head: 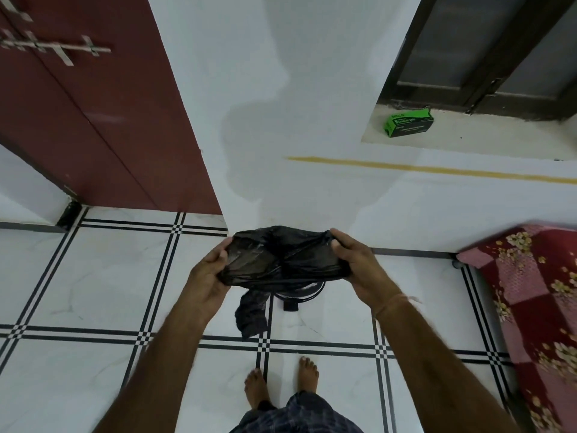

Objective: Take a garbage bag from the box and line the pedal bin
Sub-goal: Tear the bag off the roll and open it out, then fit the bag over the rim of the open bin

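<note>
Garbage bag (281, 260) held between left hand (206, 276) and right hand (356, 267), directly over the pedal bin (312, 290); box (408, 123) on a ledge (468, 132) behind, to the right; door (93, 120) at left.

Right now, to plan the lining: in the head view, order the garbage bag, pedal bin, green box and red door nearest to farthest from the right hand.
1. Garbage bag, gripped in the right hand.
2. Pedal bin, just below the bag.
3. Green box, on the ledge, upper right.
4. Red door, far left.

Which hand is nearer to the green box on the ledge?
Right. The right hand grips the garbage bag below the green box; the left hand grips the bag's other end, farther left.
</note>
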